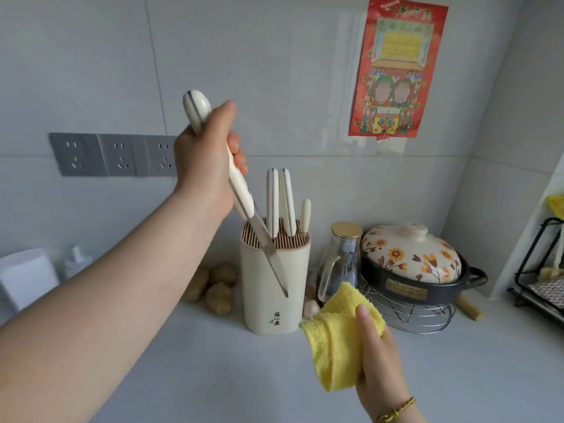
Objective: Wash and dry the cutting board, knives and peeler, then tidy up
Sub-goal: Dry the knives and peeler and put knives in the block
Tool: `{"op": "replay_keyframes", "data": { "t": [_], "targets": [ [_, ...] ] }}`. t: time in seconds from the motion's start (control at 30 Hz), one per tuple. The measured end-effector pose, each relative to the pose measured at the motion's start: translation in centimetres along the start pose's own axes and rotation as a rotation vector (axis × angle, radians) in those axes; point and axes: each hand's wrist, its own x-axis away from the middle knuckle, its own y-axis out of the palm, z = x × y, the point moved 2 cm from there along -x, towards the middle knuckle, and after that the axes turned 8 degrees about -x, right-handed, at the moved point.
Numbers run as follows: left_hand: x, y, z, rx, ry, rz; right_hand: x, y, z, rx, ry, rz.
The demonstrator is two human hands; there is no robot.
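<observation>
My left hand [207, 166] grips the cream handle of a knife [268, 251], blade slanting down to the right across the front of the cream knife block [268, 300]. The blade tip hangs just above a folded yellow cloth [335, 337], which my right hand [378, 361] holds with the thumb on top. Three more cream-handled tools [282, 203] stand upright in the slotted top of the block. The block stands on the grey counter [213, 377] against the tiled wall.
Potatoes [218, 296] lie left of the block. To its right stand a glass jar with a gold lid [343, 257] and a flowered clay pot [415, 267] on a wire trivet. A black dish rack [546, 282] is at the far right. Wall sockets [113, 154] sit at the left.
</observation>
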Motion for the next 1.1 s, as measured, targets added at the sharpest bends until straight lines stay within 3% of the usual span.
{"op": "replay_keyframes", "data": {
  "t": [0.3, 0.53, 0.77, 1.1],
  "targets": [
    [-2.8, 1.0, 4.3, -0.04, 0.142, -0.025, -0.9, -1.2, 1.1, 0.15, 0.023, 0.049],
    [-4.1, 1.5, 3.3, -0.131, 0.265, -0.026, -1.2, -1.9, 1.7, 0.201, 0.002, 0.059],
    [-5.5, 1.2, 0.4, -0.136, 0.232, 0.034, -1.6, -2.5, 2.1, 0.226, -0.002, 0.085],
    [-6.4, 1.6, -1.1, -0.156, 0.21, -0.003, -1.7, -2.3, 2.2, 0.225, -0.009, 0.084]
  ]
}}
